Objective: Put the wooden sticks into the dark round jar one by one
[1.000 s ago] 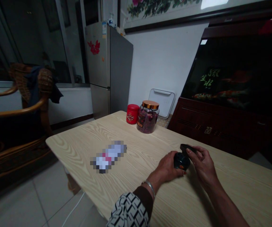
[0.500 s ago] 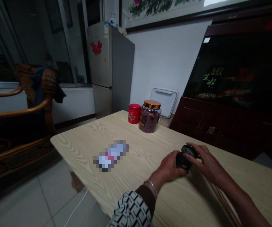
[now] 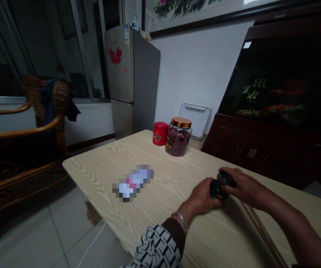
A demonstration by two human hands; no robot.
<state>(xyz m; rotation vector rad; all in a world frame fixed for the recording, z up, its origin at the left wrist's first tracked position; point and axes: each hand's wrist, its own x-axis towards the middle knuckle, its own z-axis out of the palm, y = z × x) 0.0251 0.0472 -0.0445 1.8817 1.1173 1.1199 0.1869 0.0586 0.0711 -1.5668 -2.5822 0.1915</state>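
My left hand (image 3: 203, 197) is closed around a small dark round container (image 3: 216, 190) with an orange mark on its side. A silver bangle circles that wrist. Just behind the container, my right hand (image 3: 244, 183) grips a round dark lid-like piece (image 3: 226, 179) from above and the right side. The lid-like piece is tilted and overlaps the container's upper edge; whether they touch is unclear. Both hands are just over the wooden table (image 3: 160, 219). Several thin brown sticks (image 3: 263, 232) lie beneath my right forearm.
A pixelated flat item (image 3: 134, 182) lies left of my hands. Toward the back stand a red canister (image 3: 159, 134) and a glass jar (image 3: 176, 141) with a copper-coloured lid. A wooden chair (image 3: 48, 126) is at left, a dark cabinet (image 3: 233, 141) behind.
My right hand has turned further over the lid-like piece, which shows at a different tilt. My left hand keeps its grip on the container. The view has shifted slightly.
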